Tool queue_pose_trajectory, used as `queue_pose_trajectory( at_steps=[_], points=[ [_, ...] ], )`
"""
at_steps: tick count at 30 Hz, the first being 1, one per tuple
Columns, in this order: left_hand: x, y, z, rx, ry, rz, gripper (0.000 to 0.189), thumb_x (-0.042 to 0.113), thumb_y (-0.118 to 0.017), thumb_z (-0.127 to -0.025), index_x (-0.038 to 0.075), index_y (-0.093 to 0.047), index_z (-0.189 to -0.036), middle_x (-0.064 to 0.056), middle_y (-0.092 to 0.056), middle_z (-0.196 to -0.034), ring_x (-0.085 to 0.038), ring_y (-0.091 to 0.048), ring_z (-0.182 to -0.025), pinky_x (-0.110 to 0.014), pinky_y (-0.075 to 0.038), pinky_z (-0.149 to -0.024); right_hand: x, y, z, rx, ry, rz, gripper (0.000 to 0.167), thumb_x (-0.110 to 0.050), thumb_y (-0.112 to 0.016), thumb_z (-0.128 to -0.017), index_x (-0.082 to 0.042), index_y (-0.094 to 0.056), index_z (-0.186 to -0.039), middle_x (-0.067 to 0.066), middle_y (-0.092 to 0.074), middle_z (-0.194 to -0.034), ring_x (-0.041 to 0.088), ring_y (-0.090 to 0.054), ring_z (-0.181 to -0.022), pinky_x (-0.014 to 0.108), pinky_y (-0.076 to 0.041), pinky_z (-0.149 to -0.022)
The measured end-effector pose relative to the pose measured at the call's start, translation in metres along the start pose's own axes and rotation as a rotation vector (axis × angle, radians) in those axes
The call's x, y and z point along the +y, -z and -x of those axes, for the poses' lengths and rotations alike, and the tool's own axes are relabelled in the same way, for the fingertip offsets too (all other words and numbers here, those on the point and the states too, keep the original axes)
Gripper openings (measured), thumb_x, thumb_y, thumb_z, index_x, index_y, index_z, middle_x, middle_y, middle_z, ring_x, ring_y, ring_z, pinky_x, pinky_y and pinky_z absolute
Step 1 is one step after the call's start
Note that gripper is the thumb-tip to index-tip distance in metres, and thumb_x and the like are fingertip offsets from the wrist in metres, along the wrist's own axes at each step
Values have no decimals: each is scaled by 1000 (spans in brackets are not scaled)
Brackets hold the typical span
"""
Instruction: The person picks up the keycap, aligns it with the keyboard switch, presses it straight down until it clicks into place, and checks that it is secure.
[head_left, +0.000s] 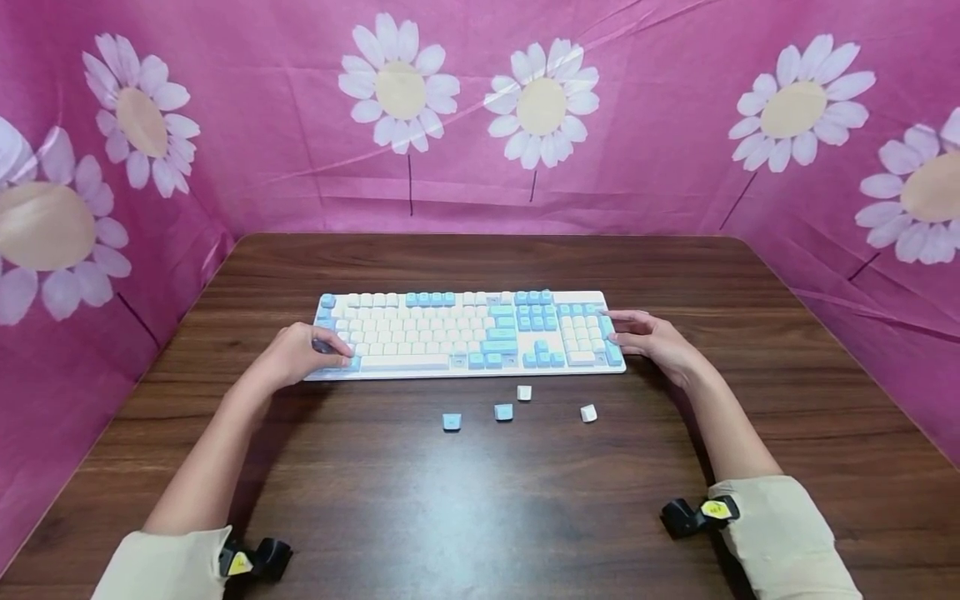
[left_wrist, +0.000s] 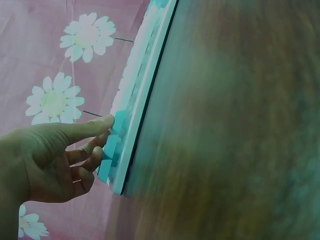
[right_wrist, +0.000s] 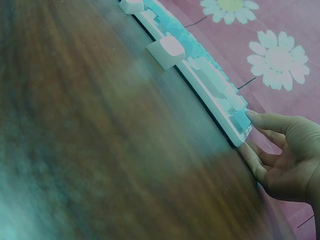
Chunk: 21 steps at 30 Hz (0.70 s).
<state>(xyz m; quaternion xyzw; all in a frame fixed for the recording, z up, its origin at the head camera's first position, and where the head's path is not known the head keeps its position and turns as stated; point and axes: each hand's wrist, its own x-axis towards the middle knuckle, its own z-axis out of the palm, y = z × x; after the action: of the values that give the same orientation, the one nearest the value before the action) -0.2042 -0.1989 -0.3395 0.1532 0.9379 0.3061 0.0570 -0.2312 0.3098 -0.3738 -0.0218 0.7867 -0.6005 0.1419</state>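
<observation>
A white and light-blue keyboard [head_left: 420,337] lies on the table. At its lower left corner, my left hand [head_left: 303,354] pinches a blue keycap [left_wrist: 119,121] between thumb and finger, the other fingers curled behind. Grey gaps without caps show in several places, one of them in the bottom row [head_left: 458,362]. On the right side, my right hand [head_left: 660,346] holds the keyboard's end, one fingertip against the blue edge keys [right_wrist: 242,118] and another low at the side. Loose caps lie in front: two blue keycaps [head_left: 503,412] and two white keycaps [head_left: 588,413].
The brown wooden table [head_left: 420,500] runs on all sides of the keyboard. Behind and beside it hangs a pink cloth [head_left: 285,125] with large daisies. Black wrist devices [head_left: 258,560] sit at both cream sleeves [head_left: 787,533].
</observation>
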Motion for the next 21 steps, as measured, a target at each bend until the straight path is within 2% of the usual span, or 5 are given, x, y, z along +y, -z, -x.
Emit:
queue_pose_trajectory(
  at_steps=[8, 14, 21],
  points=[
    [4, -3, 3, 51, -32, 15, 11, 18, -71, -81, 10, -73, -88, -2, -66, -84, -18, -48, -73, -32, -38, -63, -3, -1, 1, -3, -7, 0, 61, -15, -64, -88, 1, -35, -139, 21, -38, -129, 10, -54, -96, 24, -46, -81],
    [16, -9, 4, 89, -77, 34, 10, 16, -71, -81, 10, -72, -88, -3, -65, -86, -19, -50, -75, -33, -39, -63, -5, 0, 2, -12, -8, -4, 60, -13, -62, -89, 1, -32, -140, 22, -35, -131, 9, -53, -95, 24, -45, -81],
    [32, -19, 6, 92, -144, 56, 8, 14, -71, -80, 9, -72, -86, 0, -64, -86, -17, -52, -74, -32, -39, -63, -2, 0, 1, -4, -16, -13, 58, -10, -61, -90, 0, -33, -140, 23, -36, -129, 8, -54, -94, 24, -46, -80]
  ],
)
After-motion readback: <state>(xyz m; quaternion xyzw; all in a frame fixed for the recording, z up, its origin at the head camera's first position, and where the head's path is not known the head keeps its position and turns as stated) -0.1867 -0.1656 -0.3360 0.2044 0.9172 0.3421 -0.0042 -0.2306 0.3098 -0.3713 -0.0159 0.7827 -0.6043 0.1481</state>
